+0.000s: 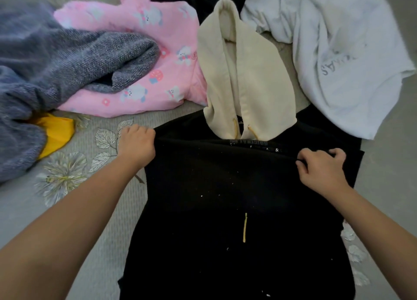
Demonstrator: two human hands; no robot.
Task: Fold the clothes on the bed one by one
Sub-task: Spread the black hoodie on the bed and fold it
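A black hoodie lies spread on the bed in front of me, its cream hood stretched away from me. The lower part is doubled up over the body, and the folded edge runs between my hands. My left hand grips the left end of that edge with curled fingers. My right hand pinches the right end of it. A thin yellow drawstring lies on the black cloth near me.
A grey knit sweater lies heaped at the left over a pink printed garment. A yellow cloth pokes out beneath the grey knit. A white T-shirt lies crumpled at the right. The grey floral bedsheet shows between them.
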